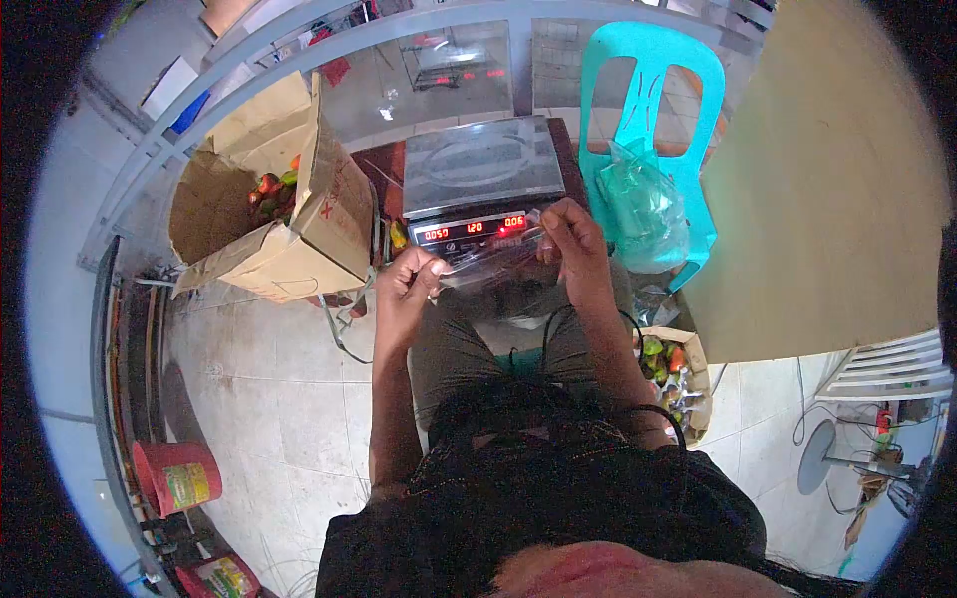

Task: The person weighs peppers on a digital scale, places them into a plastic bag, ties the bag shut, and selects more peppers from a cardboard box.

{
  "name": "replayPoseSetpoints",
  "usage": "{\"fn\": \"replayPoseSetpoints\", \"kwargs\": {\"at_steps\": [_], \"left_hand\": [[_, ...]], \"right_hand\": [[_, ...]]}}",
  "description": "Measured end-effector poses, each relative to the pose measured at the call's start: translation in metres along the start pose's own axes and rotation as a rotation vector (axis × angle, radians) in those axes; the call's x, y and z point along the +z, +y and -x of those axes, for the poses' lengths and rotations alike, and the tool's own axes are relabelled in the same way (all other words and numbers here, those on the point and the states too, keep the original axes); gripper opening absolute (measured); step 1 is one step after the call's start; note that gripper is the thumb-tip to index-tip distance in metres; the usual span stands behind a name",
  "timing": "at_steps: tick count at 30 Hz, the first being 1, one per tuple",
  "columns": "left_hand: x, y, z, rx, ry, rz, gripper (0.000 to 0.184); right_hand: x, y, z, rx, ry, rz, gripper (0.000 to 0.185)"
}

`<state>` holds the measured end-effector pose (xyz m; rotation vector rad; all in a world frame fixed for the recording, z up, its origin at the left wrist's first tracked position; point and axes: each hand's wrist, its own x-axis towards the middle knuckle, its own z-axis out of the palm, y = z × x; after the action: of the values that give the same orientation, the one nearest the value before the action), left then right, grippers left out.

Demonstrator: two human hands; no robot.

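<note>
Both hands (pixel 404 281) (pixel 578 244) on clear plastic (pixel 488 267), near scale (pixel 483 164)

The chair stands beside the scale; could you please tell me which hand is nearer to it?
Right: the right hand is in front and to the left of the chair, pinching the clear plastic; the left hand is farther left, pinching it too.

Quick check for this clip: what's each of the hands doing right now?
Left hand: closed, pinching one side of the clear plastic.
Right hand: closed, pinching the other side of it.
</note>
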<state>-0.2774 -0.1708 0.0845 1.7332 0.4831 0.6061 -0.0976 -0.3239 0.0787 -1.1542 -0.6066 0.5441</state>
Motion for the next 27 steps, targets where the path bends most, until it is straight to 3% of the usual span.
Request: {"fn": "replayPoseSetpoints", "kwargs": {"at_steps": [4,8,17,27], "left_hand": [[0.005,-0.011,-0.006,0.076,0.039,-0.086,0.026],[0.005,-0.014,-0.008,0.079,0.066,0.025,0.023],[-0.005,-0.017,-0.007,0.078,0.038,0.091,0.023],[-0.006,-0.018,-0.004,0.034,0.091,0.141,0.019]], "right_hand": [[-0.003,0.004,0.000,0.013,-0.006,0.033,0.022],[-0.006,0.012,0.000,0.047,0.002,-0.019,0.021],[0.002,0.008,-0.003,-0.112,-0.061,0.240,0.015],[0.006,0.011,0.002,0.042,-0.048,0.120,0.017]]}}
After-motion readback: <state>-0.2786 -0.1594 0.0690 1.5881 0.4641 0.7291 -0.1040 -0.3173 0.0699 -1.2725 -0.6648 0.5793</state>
